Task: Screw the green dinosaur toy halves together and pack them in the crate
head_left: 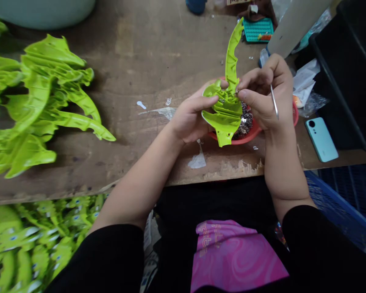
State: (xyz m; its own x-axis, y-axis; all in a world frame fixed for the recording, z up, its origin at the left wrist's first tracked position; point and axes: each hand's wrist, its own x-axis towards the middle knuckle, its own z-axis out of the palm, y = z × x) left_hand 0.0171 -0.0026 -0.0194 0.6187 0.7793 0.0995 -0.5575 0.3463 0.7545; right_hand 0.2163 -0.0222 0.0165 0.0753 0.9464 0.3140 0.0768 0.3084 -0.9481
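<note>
My left hand (197, 112) grips a lime-green plastic shell half (222, 110), its ribbed inner side facing up and a long curved arm of it pointing away from me. My right hand (265, 89) pinches a tiny part, too small to name, against the shell near the base of that arm. A thin metal rod-like tool (273, 101) is also tucked in the right hand, its end sticking out by the wrist. Beneath both hands sits a red bowl (247, 140) holding many small metal pieces (245, 122), partly hidden by the shell.
Lime-green shells (39, 97) are heaped on the table's left, with more green parts (27, 244) below its front edge. A light blue phone (321, 139) lies at right beside a black bin (347, 73). A teal tray (258, 30) and grey-white tube (299, 24) stand at the back.
</note>
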